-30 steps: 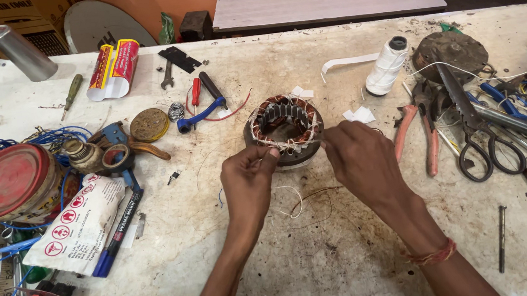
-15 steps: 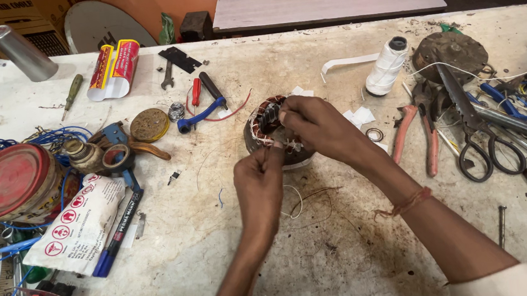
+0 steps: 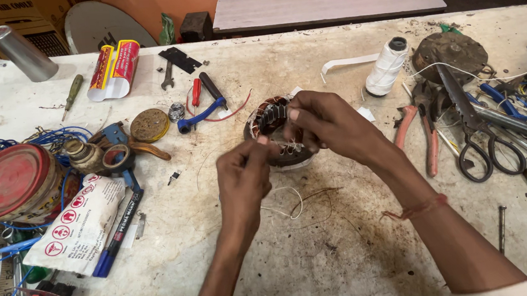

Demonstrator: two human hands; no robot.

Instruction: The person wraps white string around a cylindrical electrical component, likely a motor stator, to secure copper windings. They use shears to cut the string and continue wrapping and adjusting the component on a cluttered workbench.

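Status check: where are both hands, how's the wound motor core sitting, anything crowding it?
Left hand pinching thread at motor core. Right hand gripping core's top edge. Core on table. Loose wire just below; pliers apart.

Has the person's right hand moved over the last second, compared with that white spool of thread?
Yes. The right hand has swung left, away from the white thread spool, and now lies over the copper-wound stator instead of beside it.

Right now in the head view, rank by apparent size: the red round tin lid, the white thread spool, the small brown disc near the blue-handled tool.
1. red round tin lid, clearly largest.
2. white thread spool.
3. small brown disc; close to the spool, so this order is unsure.
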